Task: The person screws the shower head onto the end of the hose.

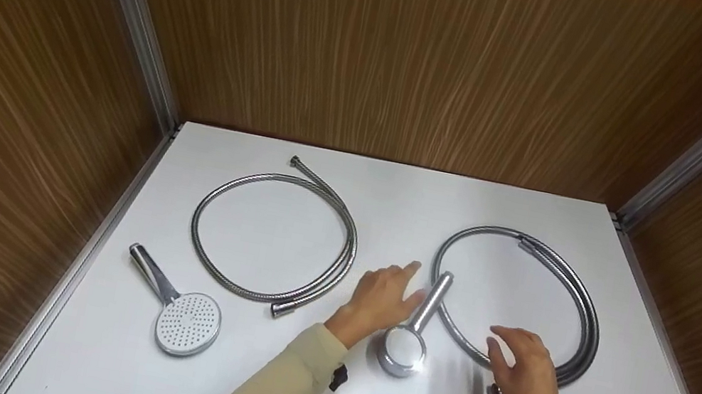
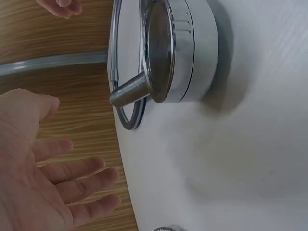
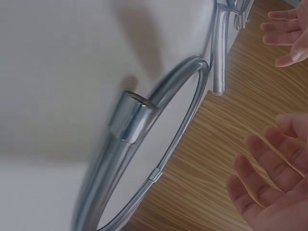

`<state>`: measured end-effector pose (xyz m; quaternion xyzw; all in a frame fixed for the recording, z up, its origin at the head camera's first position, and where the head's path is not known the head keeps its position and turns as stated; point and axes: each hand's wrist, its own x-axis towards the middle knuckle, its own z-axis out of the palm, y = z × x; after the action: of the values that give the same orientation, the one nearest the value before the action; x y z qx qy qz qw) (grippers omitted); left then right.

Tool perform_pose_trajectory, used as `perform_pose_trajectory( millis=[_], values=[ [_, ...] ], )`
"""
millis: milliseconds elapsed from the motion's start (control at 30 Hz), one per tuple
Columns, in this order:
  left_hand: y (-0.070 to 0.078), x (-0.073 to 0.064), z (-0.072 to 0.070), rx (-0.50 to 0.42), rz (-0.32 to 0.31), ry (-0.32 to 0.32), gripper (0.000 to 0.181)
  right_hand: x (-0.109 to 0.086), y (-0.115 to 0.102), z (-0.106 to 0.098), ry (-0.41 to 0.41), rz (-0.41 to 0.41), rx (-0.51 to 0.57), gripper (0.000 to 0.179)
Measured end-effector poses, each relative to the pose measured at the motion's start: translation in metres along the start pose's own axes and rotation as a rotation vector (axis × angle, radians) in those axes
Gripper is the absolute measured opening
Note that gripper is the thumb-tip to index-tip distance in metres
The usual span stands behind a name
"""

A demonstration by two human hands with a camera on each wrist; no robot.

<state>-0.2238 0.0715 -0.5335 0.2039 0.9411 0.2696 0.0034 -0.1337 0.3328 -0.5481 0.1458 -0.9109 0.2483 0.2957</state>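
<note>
A chrome shower head lies face down, its handle pointing away and overlapping the near-left side of a coiled grey shower hose. Just left of that handle is my left hand, fingers spread and holding nothing. In the left wrist view the hand stays apart from the shower head. My right hand hovers over the near side of the hose coil, fingers loosely bent, nothing in its grasp. Beneath it a metal hose end shows; the right wrist view shows this connector untouched.
To the left, a second shower head lies with its nozzle face up. A second coiled metal hose rests behind it. Wood-grain panels stand around the white table at the back and both sides.
</note>
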Motion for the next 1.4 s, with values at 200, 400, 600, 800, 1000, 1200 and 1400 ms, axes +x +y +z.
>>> perform_pose_trajectory(
  millis=[200,400,600,800,1000,1200,1400],
  values=[
    [0.005,0.003,0.007,-0.019,-0.007,-0.028,0.061,-0.013,0.004,-0.002,-0.008,0.017,-0.021,0.028],
    [0.007,0.006,0.012,-0.007,-0.003,-0.049,0.061,-0.021,0.005,-0.003,-0.024,0.052,-0.028,0.028],
    [0.007,0.011,0.020,0.023,-0.010,-0.062,0.064,-0.028,0.007,-0.003,-0.054,0.058,-0.043,0.033],
    [0.006,0.017,0.026,0.065,-0.014,-0.060,0.066,-0.035,0.011,-0.003,-0.031,0.004,-0.038,0.033],
    [0.010,0.019,0.029,0.039,-0.007,-0.062,0.067,-0.042,0.011,-0.005,-0.037,-0.002,-0.053,0.033],
    [0.013,0.021,0.031,0.042,-0.005,-0.048,0.065,-0.047,0.008,-0.007,-0.115,0.098,-0.069,0.032],
    [0.016,0.023,0.035,0.057,-0.010,-0.032,0.063,-0.053,0.005,-0.008,-0.169,0.156,-0.078,0.030]
  ],
)
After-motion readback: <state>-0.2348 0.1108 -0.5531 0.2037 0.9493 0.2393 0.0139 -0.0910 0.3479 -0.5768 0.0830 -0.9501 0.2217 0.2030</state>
